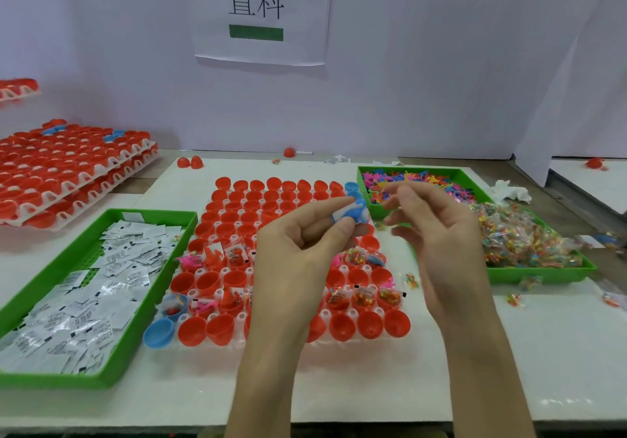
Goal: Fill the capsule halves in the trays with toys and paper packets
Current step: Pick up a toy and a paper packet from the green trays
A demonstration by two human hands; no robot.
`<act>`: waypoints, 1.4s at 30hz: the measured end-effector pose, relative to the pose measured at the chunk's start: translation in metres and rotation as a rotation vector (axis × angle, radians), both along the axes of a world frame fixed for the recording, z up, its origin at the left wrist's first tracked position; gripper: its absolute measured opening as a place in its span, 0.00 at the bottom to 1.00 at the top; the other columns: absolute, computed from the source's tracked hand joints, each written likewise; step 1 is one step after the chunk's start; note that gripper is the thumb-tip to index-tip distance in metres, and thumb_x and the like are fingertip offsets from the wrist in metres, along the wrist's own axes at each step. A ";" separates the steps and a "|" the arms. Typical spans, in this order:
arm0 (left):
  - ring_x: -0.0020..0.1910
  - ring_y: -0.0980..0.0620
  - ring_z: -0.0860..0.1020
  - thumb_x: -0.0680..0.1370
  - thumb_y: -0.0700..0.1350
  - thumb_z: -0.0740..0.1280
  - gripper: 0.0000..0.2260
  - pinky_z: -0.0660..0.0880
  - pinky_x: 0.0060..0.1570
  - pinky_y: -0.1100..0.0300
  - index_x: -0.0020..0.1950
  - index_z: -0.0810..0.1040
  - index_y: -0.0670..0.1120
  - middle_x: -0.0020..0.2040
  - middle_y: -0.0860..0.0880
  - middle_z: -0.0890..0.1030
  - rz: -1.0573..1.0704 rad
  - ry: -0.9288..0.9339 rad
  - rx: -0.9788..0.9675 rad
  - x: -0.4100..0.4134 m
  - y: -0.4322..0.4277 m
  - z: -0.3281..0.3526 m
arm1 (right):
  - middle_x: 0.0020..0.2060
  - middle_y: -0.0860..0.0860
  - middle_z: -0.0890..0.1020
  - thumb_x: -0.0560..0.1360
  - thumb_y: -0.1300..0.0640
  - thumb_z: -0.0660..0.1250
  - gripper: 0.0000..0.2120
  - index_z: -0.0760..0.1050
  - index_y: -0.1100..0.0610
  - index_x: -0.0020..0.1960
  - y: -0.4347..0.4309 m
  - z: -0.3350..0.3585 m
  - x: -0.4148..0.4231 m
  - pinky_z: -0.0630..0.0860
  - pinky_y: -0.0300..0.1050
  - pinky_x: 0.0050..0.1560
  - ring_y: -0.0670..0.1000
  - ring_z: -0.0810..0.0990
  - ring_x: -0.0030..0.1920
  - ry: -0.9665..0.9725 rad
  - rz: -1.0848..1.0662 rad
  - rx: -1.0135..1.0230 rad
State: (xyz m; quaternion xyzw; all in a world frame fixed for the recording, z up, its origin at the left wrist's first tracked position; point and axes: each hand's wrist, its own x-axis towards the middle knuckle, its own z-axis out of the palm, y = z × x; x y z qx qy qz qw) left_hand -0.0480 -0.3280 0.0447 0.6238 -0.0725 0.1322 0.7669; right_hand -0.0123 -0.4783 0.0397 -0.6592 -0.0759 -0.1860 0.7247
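A white tray [325,315] of red capsule halves [271,196] lies in the middle of the table; some halves in its near rows hold toys and packets. My left hand [305,244] is raised above the tray and pinches a blue toy [358,212] together with a white paper packet [339,215]. My right hand [431,220] hovers beside it with fingers loosely curled and nothing visible in them. A green bin of white paper packets [84,295] sits at the left. At the right, a green bin of coloured toys [417,179] and a green bin of candy bags [529,240].
Stacked trays of red capsule halves [68,173] stand at the back left. Loose red halves [190,162] and a crumpled tissue [510,191] lie near the back. Stray candy bags [412,279] lie right of the tray. A blue half [159,332] sits at the tray's near left corner.
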 end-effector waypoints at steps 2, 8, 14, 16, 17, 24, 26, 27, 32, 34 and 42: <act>0.46 0.53 0.86 0.77 0.37 0.71 0.10 0.80 0.46 0.66 0.55 0.83 0.50 0.43 0.50 0.88 0.011 0.010 -0.006 0.001 0.002 -0.002 | 0.39 0.45 0.85 0.77 0.58 0.71 0.06 0.84 0.49 0.46 -0.017 -0.008 0.009 0.77 0.35 0.41 0.42 0.81 0.40 -0.003 -0.229 -0.031; 0.45 0.52 0.87 0.76 0.36 0.72 0.07 0.80 0.46 0.66 0.51 0.85 0.46 0.43 0.49 0.88 0.019 0.022 -0.023 0.001 0.006 -0.004 | 0.48 0.53 0.85 0.74 0.59 0.72 0.09 0.84 0.50 0.53 -0.064 -0.048 0.024 0.77 0.60 0.57 0.56 0.82 0.50 0.281 -0.533 -0.561; 0.45 0.52 0.87 0.74 0.36 0.73 0.07 0.80 0.46 0.65 0.48 0.86 0.46 0.42 0.48 0.88 0.027 0.006 -0.022 -0.001 0.006 -0.002 | 0.42 0.48 0.84 0.73 0.59 0.74 0.09 0.84 0.47 0.50 -0.062 -0.050 0.023 0.73 0.62 0.61 0.55 0.82 0.50 0.346 -0.555 -0.646; 0.45 0.52 0.86 0.73 0.36 0.74 0.07 0.80 0.45 0.66 0.48 0.86 0.47 0.42 0.49 0.88 0.028 0.007 -0.017 -0.002 0.005 -0.001 | 0.38 0.47 0.83 0.72 0.59 0.75 0.07 0.83 0.47 0.46 -0.062 -0.051 0.022 0.75 0.60 0.59 0.53 0.82 0.46 0.319 -0.569 -0.621; 0.45 0.52 0.86 0.73 0.37 0.74 0.07 0.80 0.45 0.67 0.47 0.86 0.47 0.42 0.49 0.88 0.028 0.008 -0.013 -0.002 0.005 -0.001 | 0.37 0.46 0.83 0.72 0.59 0.75 0.07 0.82 0.48 0.45 -0.063 -0.052 0.022 0.76 0.58 0.57 0.52 0.82 0.44 0.302 -0.576 -0.599; 0.45 0.52 0.86 0.72 0.37 0.76 0.09 0.80 0.45 0.66 0.49 0.85 0.48 0.42 0.49 0.88 0.035 0.034 0.005 -0.005 0.003 -0.006 | 0.38 0.46 0.83 0.72 0.62 0.75 0.08 0.81 0.50 0.42 -0.065 -0.051 0.018 0.80 0.54 0.50 0.52 0.82 0.42 0.051 -0.596 -0.389; 0.45 0.53 0.86 0.72 0.37 0.76 0.09 0.80 0.44 0.67 0.49 0.85 0.48 0.42 0.49 0.88 0.046 0.034 0.004 -0.006 0.001 -0.005 | 0.40 0.45 0.83 0.74 0.64 0.73 0.12 0.81 0.47 0.48 -0.064 -0.042 0.014 0.81 0.46 0.47 0.46 0.82 0.41 -0.090 -0.536 -0.284; 0.44 0.53 0.86 0.72 0.37 0.76 0.09 0.79 0.42 0.68 0.48 0.85 0.49 0.42 0.50 0.88 0.048 0.034 0.004 -0.006 0.000 -0.005 | 0.40 0.45 0.83 0.74 0.65 0.73 0.14 0.82 0.47 0.50 -0.061 -0.036 0.011 0.80 0.40 0.46 0.44 0.82 0.40 -0.140 -0.465 -0.222; 0.42 0.55 0.86 0.72 0.37 0.76 0.06 0.78 0.41 0.70 0.45 0.86 0.47 0.41 0.50 0.87 0.014 0.037 0.031 -0.007 -0.005 -0.004 | 0.39 0.46 0.86 0.74 0.64 0.73 0.11 0.84 0.48 0.47 -0.034 -0.010 -0.006 0.79 0.37 0.43 0.48 0.84 0.39 -0.249 -0.163 -0.156; 0.42 0.57 0.85 0.72 0.38 0.76 0.06 0.77 0.41 0.71 0.45 0.87 0.48 0.40 0.51 0.87 0.000 0.030 0.053 -0.008 -0.007 -0.004 | 0.39 0.47 0.86 0.75 0.67 0.72 0.10 0.84 0.52 0.47 -0.024 -0.004 -0.011 0.79 0.37 0.44 0.49 0.85 0.40 -0.257 -0.052 -0.163; 0.39 0.54 0.85 0.68 0.44 0.77 0.11 0.78 0.40 0.68 0.49 0.85 0.47 0.39 0.49 0.86 0.028 0.019 0.032 -0.007 -0.004 -0.006 | 0.43 0.47 0.87 0.76 0.69 0.69 0.11 0.84 0.55 0.50 -0.010 0.003 -0.019 0.79 0.35 0.46 0.46 0.86 0.46 -0.220 0.159 -0.211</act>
